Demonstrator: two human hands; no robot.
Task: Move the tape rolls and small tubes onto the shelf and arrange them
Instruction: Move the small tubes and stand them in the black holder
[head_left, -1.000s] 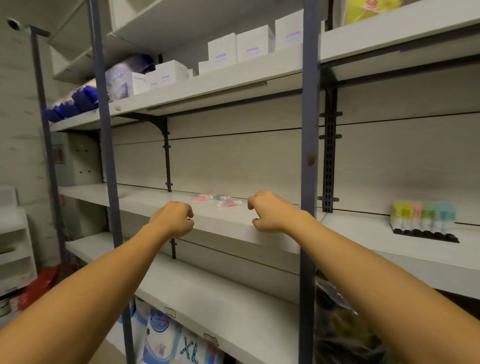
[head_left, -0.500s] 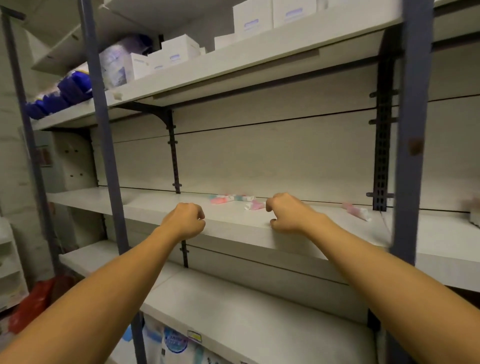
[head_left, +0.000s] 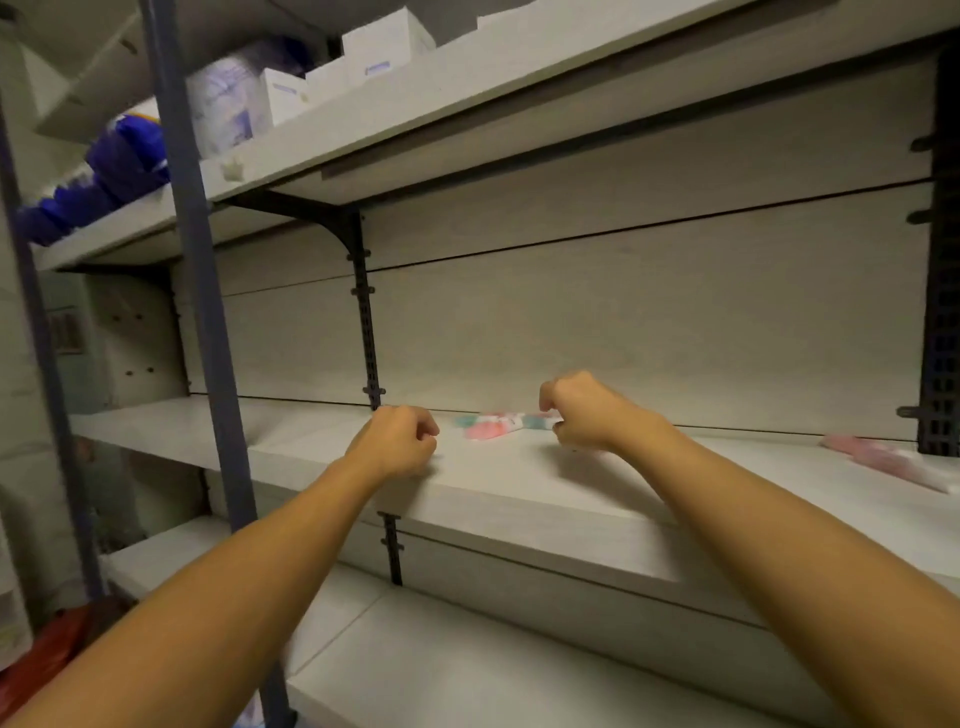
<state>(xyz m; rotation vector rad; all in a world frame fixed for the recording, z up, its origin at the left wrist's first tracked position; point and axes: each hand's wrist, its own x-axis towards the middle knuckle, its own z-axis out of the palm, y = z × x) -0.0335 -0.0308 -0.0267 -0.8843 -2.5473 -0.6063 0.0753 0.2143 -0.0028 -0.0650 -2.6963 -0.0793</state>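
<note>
1. Left hand (head_left: 397, 441) over the front edge of the shelf (head_left: 519, 493), fingers curled in, nothing seen in the grip.
2. Right hand (head_left: 587, 410) farther back on the shelf, fingers curled; pinching a tube or not, cannot tell.
3. Small tubes (head_left: 498, 426), pink and teal, lying flat near the back of the shelf, just beside the right hand; too blurry to count.
4. Pink tube (head_left: 883, 460) far right on the shelf.
5. White boxes (head_left: 384, 47) above the shelf.

Two bare forearms in shot, no sleeves anywhere along them. Left hand (head_left: 397, 441) and right hand (head_left: 584, 410) are both bare too: no gloves, no rings, no watch or band at either wrist.
</note>
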